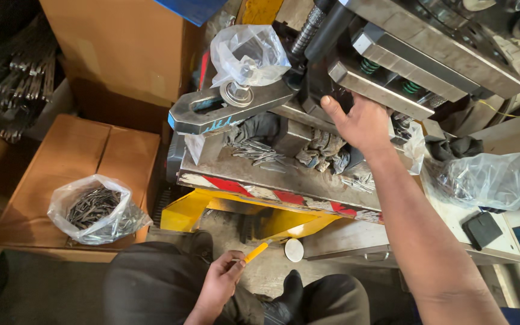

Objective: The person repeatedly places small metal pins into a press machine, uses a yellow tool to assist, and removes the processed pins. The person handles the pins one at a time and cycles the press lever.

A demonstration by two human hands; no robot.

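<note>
Far left: dark rack of metal rods (13,72), partly in shadow. Beside it, brown cardboard boxes; on the lower box (61,174) sits an open clear plastic bag (94,210) well filled with small dark metal pieces.

Lower centre: left hand (221,286) rests over the person's lap, thumb and forefinger pinching a short orange stick (255,252), other fingers loosely curled. Stick held clear of the machine, tip pointing up and right.

Centre: press bed with red-and-white striped edge (260,192). Loose small metal pieces (260,153) lie scattered on the bed, with a second little heap (359,182) farther right, near grey rags. Above them a heavy steel clamp arm (224,111) with a plastic-wrapped bolt.

Right of centre: right hand (359,123) reaches into the press under the steel die block (380,90), fingers spread and pressed against the tooling; fingertips are hidden, so cannot tell whether they hold a piece.

Far right: crumpled clear bag (482,180) on a pale bench.

Judgement: work is midway, with many pieces bagged and some loose on the bed.
</note>
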